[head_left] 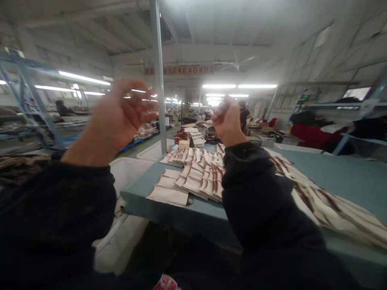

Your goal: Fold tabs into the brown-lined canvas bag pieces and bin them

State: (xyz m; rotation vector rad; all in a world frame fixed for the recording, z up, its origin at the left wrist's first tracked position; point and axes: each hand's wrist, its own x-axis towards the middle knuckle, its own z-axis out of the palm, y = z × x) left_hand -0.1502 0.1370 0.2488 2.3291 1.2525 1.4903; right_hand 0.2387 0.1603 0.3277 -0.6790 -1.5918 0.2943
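Our two bare hands hang in the air above a green table (137, 197), well apart from each other and clear of the cloth on it. The left hand (122, 110) has curled fingers, thumb apart, apparently around nothing. The right hand (228, 121) is bent inward and blurred; we cannot tell whether its fingers meet or pinch anything. Nearest them, cream cloth pieces (196, 175) with brown edging lie in overlapping rows on the table, between our sleeves. Such loose layers would, we judge, be handled best by their edges, with light fingers and cuffs lifted so the rows stay even.

Our right sleeve (260, 193) hides part of the rows; beyond it, a longer spread of cloth (332, 205) runs toward the right. A metal post (161, 100) rises at the table's left side, where a reaching left arm could knock it. White bins (121, 249) stand beside that edge. Farther back are brown straps (180, 136), a pale yellow block (184, 144) and a ceiling fan (236, 62).
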